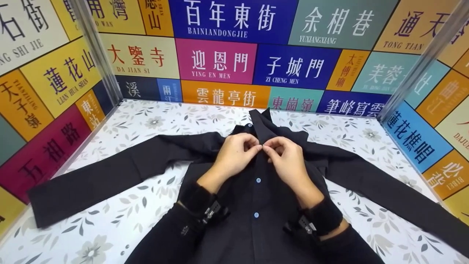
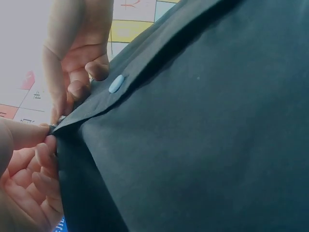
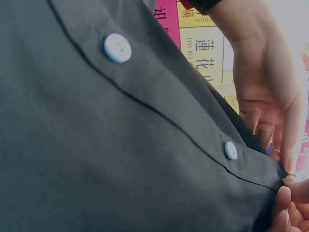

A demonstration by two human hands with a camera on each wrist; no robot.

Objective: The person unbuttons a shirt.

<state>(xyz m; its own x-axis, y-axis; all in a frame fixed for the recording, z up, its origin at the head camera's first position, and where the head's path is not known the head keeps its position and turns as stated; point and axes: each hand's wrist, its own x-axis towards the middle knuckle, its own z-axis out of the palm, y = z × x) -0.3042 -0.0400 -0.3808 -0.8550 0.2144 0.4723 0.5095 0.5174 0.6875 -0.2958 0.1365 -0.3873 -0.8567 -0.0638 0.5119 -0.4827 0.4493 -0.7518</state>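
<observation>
A black long-sleeved shirt (image 1: 238, 234) lies front up on the table, its two sleeves spread outward. Pale blue buttons run down the front placket, one button (image 1: 258, 180) just below the hands and another button (image 1: 256, 215) lower down. My left hand (image 1: 234, 152) pinches the placket edge between thumb and forefinger below the collar (image 1: 261, 126). Opposite it, my right hand (image 1: 287, 157) pinches the same spot, the fingertips of both hands nearly meeting. In the right wrist view the placket (image 3: 193, 116) is lifted and pulled taut. What lies between the fingertips is mostly hidden.
The white tabletop (image 1: 91, 234) carries a grey leaf and flower print. Colourful panels with Chinese lettering (image 1: 220, 60) stand along the back and both sides, with clear corner posts (image 1: 104, 55) between them. Dark bands with small devices (image 1: 212, 211) sit on both wrists.
</observation>
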